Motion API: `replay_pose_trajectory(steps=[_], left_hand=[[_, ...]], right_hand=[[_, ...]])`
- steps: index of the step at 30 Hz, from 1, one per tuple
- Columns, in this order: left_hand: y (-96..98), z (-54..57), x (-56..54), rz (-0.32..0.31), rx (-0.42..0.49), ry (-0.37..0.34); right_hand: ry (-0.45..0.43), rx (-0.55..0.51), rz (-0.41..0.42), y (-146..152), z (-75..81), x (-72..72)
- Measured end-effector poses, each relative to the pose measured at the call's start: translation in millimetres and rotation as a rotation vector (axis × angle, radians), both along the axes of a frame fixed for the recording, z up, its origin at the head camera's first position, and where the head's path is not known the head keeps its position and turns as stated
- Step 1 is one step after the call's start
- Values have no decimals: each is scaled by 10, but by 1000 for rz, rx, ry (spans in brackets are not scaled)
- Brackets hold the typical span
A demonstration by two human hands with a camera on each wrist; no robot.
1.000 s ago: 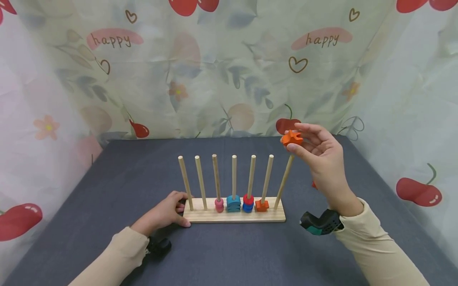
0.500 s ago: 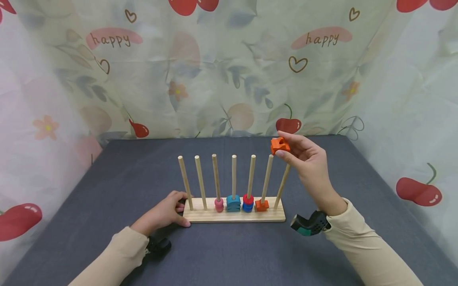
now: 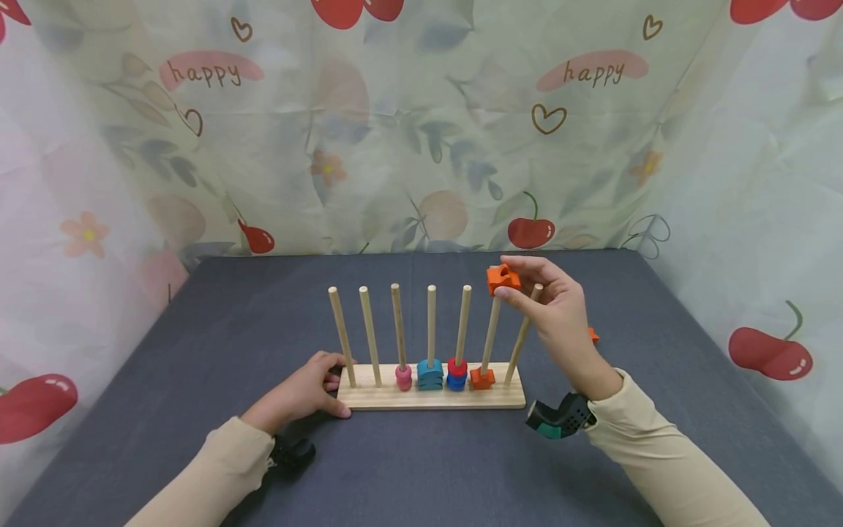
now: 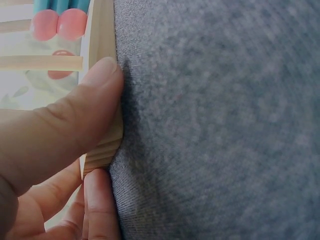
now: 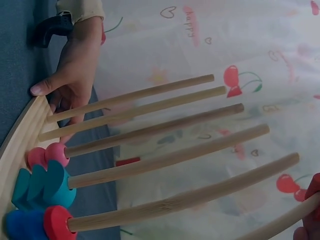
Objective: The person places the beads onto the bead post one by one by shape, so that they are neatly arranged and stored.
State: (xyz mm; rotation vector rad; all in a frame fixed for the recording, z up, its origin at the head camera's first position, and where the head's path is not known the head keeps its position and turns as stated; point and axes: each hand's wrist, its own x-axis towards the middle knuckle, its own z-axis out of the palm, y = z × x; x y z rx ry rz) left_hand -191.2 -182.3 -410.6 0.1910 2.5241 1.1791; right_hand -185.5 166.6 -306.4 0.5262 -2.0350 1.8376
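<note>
My right hand (image 3: 549, 311) pinches an orange star-shaped bead (image 3: 503, 279) between thumb and fingers. It is at the top of the sixth peg from the left, hiding that tip; whether the peg enters its hole I cannot tell. At the left end of the wooden peg stand (image 3: 431, 399), my left hand (image 3: 306, 388) grips the base, thumb on the front edge. Several upright pegs rise from it. Low on them sit pink beads (image 3: 404, 378), teal curved beads (image 3: 430, 375), a red bead (image 3: 456, 366) above blue ones (image 3: 456, 382), and orange beads (image 3: 482, 378).
Another orange piece (image 3: 593, 335) lies on the dark cloth, partly hidden behind my right wrist. The seventh peg (image 3: 523, 333) stands bare, close to the right hand. A patterned curtain (image 3: 395, 146) hangs behind the table and at both sides.
My right hand has moved left and down with the orange bead, from above the seventh peg to the sixth peg's tip. The left hand has stayed on the base.
</note>
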Motion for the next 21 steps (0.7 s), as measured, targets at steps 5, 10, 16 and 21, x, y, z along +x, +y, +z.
replay_pose_trajectory(steps=[5,10,16,21], left_hand=[[2,2,2,1,-1,-1],[8,8,5,6,-7,-8],[6,6,0,12,-12,-14],[5,-3,-1,11,-18,-7]], right_hand=[[-38,28,27,14,-59,3],[-69,37,42,27,-149,-6],[-137,75,35,49,-309,-1],[-183,110,59,74,-477,4]])
